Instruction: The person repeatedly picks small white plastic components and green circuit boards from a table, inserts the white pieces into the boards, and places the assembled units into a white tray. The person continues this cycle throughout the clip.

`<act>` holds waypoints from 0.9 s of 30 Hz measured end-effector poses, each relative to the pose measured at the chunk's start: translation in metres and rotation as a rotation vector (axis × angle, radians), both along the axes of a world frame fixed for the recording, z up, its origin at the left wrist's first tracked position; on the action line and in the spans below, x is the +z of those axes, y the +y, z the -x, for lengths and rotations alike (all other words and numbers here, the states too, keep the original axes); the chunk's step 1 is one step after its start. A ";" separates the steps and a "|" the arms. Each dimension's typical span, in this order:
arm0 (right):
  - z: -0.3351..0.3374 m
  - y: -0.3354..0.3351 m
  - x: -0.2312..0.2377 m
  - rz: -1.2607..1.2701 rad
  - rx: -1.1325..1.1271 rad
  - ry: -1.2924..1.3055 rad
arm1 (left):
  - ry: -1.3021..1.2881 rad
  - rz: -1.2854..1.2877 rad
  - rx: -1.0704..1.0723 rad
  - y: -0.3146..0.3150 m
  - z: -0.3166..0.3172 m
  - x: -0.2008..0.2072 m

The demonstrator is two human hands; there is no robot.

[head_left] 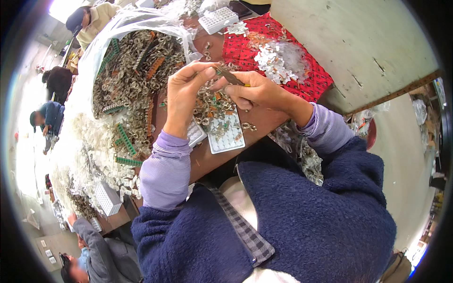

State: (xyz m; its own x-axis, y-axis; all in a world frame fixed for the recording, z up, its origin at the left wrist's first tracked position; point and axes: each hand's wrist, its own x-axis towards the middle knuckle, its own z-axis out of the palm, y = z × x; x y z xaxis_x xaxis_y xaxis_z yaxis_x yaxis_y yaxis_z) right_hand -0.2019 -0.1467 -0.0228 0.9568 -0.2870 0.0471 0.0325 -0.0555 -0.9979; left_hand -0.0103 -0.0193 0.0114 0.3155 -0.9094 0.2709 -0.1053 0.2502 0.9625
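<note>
- Hands raised together above the brown table [264, 123], both forearms coming up from the near edge in lilac ribbed sleeves under a dark blue fleece.
- Left hand [185, 92]: wrist bent, palm turned toward the right, thumb and forefinger pinched narrow at the tip on a small metal piece [218, 71]; other fingers curled loosely behind.
- Right hand [257, 90]: reached in from the right, knuckles up, fingers closed around a slim dark tool [232, 78] with a yellow end showing at the knuckles; tip of the tool met the left fingertips.
- Small metal piece held at that meeting point, above the table and clear of it; exact shape too small to tell.
- Directly below the hands: a white grid tray [226, 137], flat on the table, some cells filled, loose metal bits scattered round it.
- Left and far of the hands: a large heap of metal rings [132, 70] spilling from a clear plastic bag, with green strips [126, 139] mixed in.
- Far right: a red patterned cloth [245, 47] carrying a pile of small pale parts [278, 61]; another white grid tray [218, 20] at the far edge.
- Near left: a third white tray [107, 198] beside pale loose parts.
- Other people seated along the left side, one in a tan jacket [101, 18] at the far left.
</note>
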 end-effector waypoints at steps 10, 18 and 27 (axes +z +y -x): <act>0.112 -0.036 -0.015 1.135 -1.102 0.488 | -0.424 -0.123 0.169 -0.013 -0.063 -0.026; 0.123 -0.095 -0.038 1.269 -1.170 0.969 | -0.500 -0.082 0.211 0.015 -0.047 -0.004; 0.046 -0.025 0.016 1.173 -0.989 0.107 | 0.056 -0.147 0.264 0.032 -0.064 -0.004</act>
State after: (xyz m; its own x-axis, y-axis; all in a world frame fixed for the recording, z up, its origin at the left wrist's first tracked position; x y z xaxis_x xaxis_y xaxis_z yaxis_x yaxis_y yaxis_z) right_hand -0.2482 -0.1718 -0.0068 0.4252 -0.6412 0.6388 -0.5565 -0.7418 -0.3742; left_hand 0.0541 0.0127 0.0076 0.5567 -0.8223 0.1177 -0.0936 0.0787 0.9925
